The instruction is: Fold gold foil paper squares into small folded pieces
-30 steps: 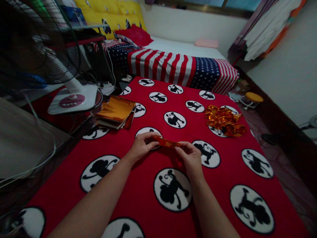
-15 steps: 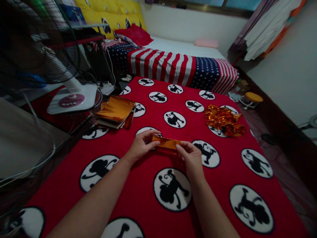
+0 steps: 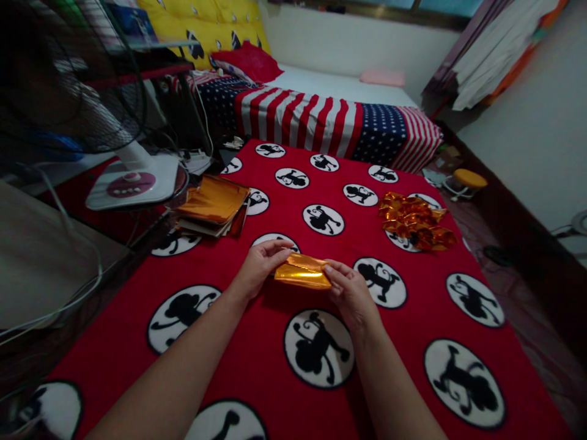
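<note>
**Shiny gold foil strip [image 3: 302, 278] held crosswise between left hand [image 3: 263, 266] and right hand [image 3: 352, 293]**

The left hand pinches the strip's left end between thumb and fingers; the right hand grips the other end in the same way, so both are closed narrowly on it. The strip's long axis runs from one hand to the other, across the body, its right end tilted a little toward the person. Neither hand is clearly nearer: each touches an end. A lengthwise crease or flap shows near its far edge, and the foil appears raised just above a red cloth with black-and-white monkey circles [image 3: 284, 214].

Beyond the left hand and to its left lies a stack of flat gold and pale sheets [image 3: 215, 201]. Beyond the right hand, to its right, sits a heap of crinkled orange-gold foil pieces [image 3: 413, 223]. The left hand is nearer the stack, the right hand nearer the heap.

Counted: two hands, one strip, one stack, one heap; sheets and heaped pieces overlap too much to number. One white fan base [image 3: 160, 177] stands left of the stack, and one yellow-topped stool [image 3: 470, 179] past the heap.
</note>
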Motion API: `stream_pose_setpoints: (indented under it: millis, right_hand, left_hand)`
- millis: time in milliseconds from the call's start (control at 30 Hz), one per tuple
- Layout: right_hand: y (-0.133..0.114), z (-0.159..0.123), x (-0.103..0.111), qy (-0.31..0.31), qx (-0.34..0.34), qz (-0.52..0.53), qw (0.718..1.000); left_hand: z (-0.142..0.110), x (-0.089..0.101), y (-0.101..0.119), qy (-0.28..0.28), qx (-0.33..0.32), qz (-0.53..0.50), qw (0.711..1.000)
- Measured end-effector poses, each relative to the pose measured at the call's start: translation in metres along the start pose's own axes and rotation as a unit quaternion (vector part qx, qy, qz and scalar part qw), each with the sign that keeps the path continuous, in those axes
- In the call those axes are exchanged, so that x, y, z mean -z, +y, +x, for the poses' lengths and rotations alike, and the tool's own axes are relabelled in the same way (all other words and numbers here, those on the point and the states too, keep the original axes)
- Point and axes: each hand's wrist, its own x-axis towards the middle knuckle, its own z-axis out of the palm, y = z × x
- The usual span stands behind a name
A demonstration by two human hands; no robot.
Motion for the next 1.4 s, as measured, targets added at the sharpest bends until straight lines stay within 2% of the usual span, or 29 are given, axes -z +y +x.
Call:
stream_pose_setpoints:
  millis: [167, 233, 500, 700, 833, 933, 1033, 1167, 1300, 1400]
  right_hand:
    - [-0.001, -0.001, 0.0, 0.014, 0.006, 0.011, 1.0]
    - [-0.001, -0.002, -0.001, 0.017, 0.007, 0.01, 1.0]
    - [-0.003, -0.004, -0.001, 0.026, 0.016, -0.008, 1.0]
    - [0.001, -0.003, 0.002, 0.02, 0.038, -0.04, 0.998]
    - [0.002, -0.003, 0.004, 0.007, 0.069, -0.078, 0.995]
    - [0.0, -0.003, 0.005, 0.004, 0.118, -0.128, 0.985]
    - [-0.005, -0.002, 0.006, 0.001, 0.212, -0.195, 0.958]
    - [-0.01, -0.001, 0.01, -0.017, 0.367, -0.289, 0.884]
    - [-0.006, 0.001, 0.015, -0.016, 0.423, -0.374, 0.825]
    - [0.002, 0.004, 0.02, -0.039, 0.439, -0.428, 0.789]
  left_hand:
    - [-0.003, 0.002, 0.005, -0.067, 0.016, -0.001, 0.998]
    - [-0.003, 0.003, 0.006, -0.077, 0.022, 0.005, 0.997]
    - [-0.003, 0.001, 0.006, -0.077, 0.028, -0.011, 0.997]
    - [-0.003, 0.003, 0.006, -0.056, 0.005, 0.02, 0.998]
    - [-0.001, 0.005, 0.003, -0.052, -0.019, 0.045, 0.997]
    - [0.002, 0.007, 0.002, -0.04, -0.044, 0.064, 0.996]
    - [0.003, 0.008, 0.003, -0.023, -0.106, 0.126, 0.986]
    - [0.002, 0.008, 0.007, -0.015, -0.208, 0.19, 0.959]
    - [0.006, 0.01, 0.0, 0.003, -0.258, 0.282, 0.924]
    - [0.011, 0.016, -0.008, 0.009, -0.304, 0.382, 0.873]
